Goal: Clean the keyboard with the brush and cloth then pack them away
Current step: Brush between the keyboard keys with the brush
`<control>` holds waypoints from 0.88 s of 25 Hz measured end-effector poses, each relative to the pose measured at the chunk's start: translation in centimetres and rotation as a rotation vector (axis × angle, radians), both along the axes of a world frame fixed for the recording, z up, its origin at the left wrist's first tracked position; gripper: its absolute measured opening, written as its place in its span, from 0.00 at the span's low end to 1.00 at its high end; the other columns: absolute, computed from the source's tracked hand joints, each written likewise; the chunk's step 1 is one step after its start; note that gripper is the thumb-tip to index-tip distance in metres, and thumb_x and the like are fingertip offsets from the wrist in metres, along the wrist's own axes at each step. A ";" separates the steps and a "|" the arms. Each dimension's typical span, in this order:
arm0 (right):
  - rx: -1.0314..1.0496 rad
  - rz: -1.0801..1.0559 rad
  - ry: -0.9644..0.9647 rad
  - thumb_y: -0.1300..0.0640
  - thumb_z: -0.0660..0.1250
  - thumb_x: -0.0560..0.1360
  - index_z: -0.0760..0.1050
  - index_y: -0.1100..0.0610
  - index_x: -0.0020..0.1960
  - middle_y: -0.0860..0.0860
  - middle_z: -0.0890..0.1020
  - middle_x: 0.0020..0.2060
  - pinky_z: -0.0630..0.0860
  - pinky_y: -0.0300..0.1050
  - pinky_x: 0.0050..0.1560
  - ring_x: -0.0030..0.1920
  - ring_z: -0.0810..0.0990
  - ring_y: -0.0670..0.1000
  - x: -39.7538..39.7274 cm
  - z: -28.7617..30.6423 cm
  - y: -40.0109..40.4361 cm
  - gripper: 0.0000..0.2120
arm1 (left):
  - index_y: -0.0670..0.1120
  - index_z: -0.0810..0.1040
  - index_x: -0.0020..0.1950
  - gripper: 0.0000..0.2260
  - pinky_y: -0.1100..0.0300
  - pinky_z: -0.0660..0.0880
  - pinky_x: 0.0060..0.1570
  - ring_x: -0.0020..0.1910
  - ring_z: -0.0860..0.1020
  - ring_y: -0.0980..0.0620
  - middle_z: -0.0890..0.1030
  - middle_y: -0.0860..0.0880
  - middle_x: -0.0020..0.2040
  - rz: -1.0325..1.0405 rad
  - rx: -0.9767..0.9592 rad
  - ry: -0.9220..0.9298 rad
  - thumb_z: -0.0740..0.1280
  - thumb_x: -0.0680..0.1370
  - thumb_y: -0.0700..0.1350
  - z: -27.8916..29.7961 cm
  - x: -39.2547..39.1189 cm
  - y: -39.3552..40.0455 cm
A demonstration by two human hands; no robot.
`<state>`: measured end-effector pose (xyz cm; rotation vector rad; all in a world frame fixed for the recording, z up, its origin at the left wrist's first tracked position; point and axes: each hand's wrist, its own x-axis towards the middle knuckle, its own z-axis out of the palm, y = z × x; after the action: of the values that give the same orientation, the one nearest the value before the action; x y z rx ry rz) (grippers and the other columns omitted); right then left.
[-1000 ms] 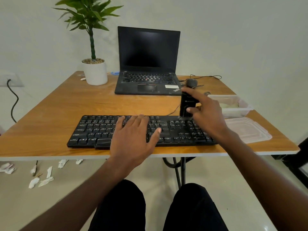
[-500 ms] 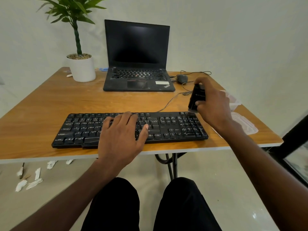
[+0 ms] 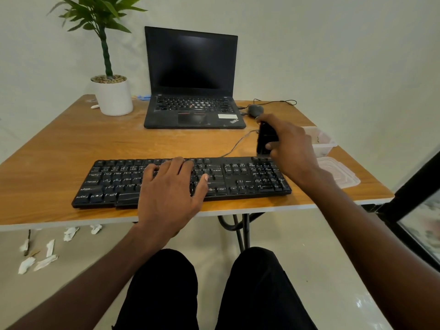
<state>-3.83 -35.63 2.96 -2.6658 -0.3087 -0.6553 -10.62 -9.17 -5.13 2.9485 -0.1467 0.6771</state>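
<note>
The flat black plastic keyboard [image 3: 183, 181] lies across the near edge of the wooden desk [image 3: 71, 148]. The left hand [image 3: 172, 190] rests flat on its middle keys, fingers straight, pinning it down. At about two o'clock from that hand, the right hand [image 3: 289, 148] grips the black block-shaped brush [image 3: 265, 141] upright, its lower end at the keyboard's far right corner over the number pad.

The brushing looks under way at this end. To do it well, I judge short strokes along the key rows, bristles worked into the gaps, debris flicked off the far edge and away from the black open laptop [image 3: 192, 79] at twelve o'clock. The clear plastic container [image 3: 323, 141] and its lid [image 3: 340, 171] wait at three o'clock.
</note>
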 end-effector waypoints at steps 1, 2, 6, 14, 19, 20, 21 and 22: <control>0.011 0.039 0.051 0.69 0.70 0.74 0.69 0.38 0.72 0.54 0.81 0.61 0.80 0.55 0.54 0.60 0.80 0.58 0.1 -0.1 0.1 0.35 | 0.48 0.77 0.69 0.27 0.43 0.65 0.70 0.64 0.78 0.47 0.79 0.49 0.66 0.000 -0.004 -0.002 0.50 0.85 0.64 0.0 0.0 0.0; 0.010 0.051 0.089 0.69 0.70 0.74 0.69 0.38 0.72 0.54 0.81 0.62 0.80 0.55 0.55 0.61 0.80 0.58 0.2 -0.1 -0.2 0.35 | 0.48 0.77 0.69 0.27 0.42 0.65 0.70 0.64 0.78 0.47 0.79 0.49 0.66 0.001 -0.003 -0.002 0.49 0.85 0.64 -0.1 0.0 0.1; -0.068 -0.090 0.000 0.69 0.70 0.74 0.70 0.44 0.73 0.57 0.81 0.61 0.79 0.57 0.54 0.62 0.79 0.61 0.5 0.9 -1.7 0.33 | 0.48 0.77 0.69 0.28 0.43 0.66 0.70 0.63 0.78 0.47 0.79 0.49 0.66 0.004 0.006 0.002 0.49 0.84 0.64 0.0 0.1 0.0; -0.169 -0.006 0.191 0.68 0.70 0.76 0.70 0.44 0.70 0.55 0.80 0.63 0.75 0.51 0.49 0.63 0.78 0.60 0.9 2.1 -2.6 0.29 | 0.48 0.77 0.68 0.26 0.43 0.66 0.68 0.62 0.79 0.47 0.80 0.49 0.65 0.001 -0.005 -0.009 0.50 0.84 0.63 0.0 -0.1 -0.1; -0.107 -0.005 0.177 0.67 0.71 0.75 0.70 0.44 0.70 0.55 0.82 0.62 0.77 0.52 0.52 0.63 0.79 0.59 0.4 1.6 -2.3 0.29 | 0.48 0.78 0.68 0.27 0.42 0.67 0.67 0.62 0.79 0.46 0.80 0.48 0.65 -0.004 -0.010 -0.012 0.50 0.84 0.63 0.1 -0.2 -0.1; -0.107 -0.036 0.119 0.67 0.71 0.75 0.70 0.45 0.71 0.55 0.82 0.61 0.77 0.52 0.51 0.62 0.79 0.60 0.4 1.1 -2.2 0.30 | 0.48 0.78 0.68 0.27 0.42 0.67 0.67 0.62 0.79 0.47 0.80 0.48 0.65 -0.003 -0.009 -0.014 0.50 0.84 0.63 0.1 -0.2 -0.1; -0.101 -0.055 0.058 0.67 0.71 0.75 0.70 0.45 0.71 0.56 0.82 0.60 0.76 0.51 0.50 0.61 0.79 0.59 0.4 0.8 -2.1 0.30 | 0.48 0.77 0.68 0.27 0.43 0.67 0.67 0.62 0.79 0.47 0.80 0.48 0.65 -0.001 -0.006 -0.013 0.50 0.84 0.63 0.0 -0.2 -0.1; -0.069 -0.044 0.020 0.67 0.71 0.75 0.70 0.45 0.71 0.55 0.82 0.60 0.74 0.49 0.48 0.61 0.79 0.59 0.5 0.7 -2.0 0.30 | 0.48 0.77 0.68 0.27 0.43 0.66 0.66 0.62 0.78 0.47 0.80 0.49 0.65 0.001 -0.002 -0.011 0.50 0.84 0.63 0.0 -0.2 -0.1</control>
<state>-3.36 -37.64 3.64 -2.7507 -0.2725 -0.6425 -10.83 -9.25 -5.10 2.9432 -0.1446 0.6937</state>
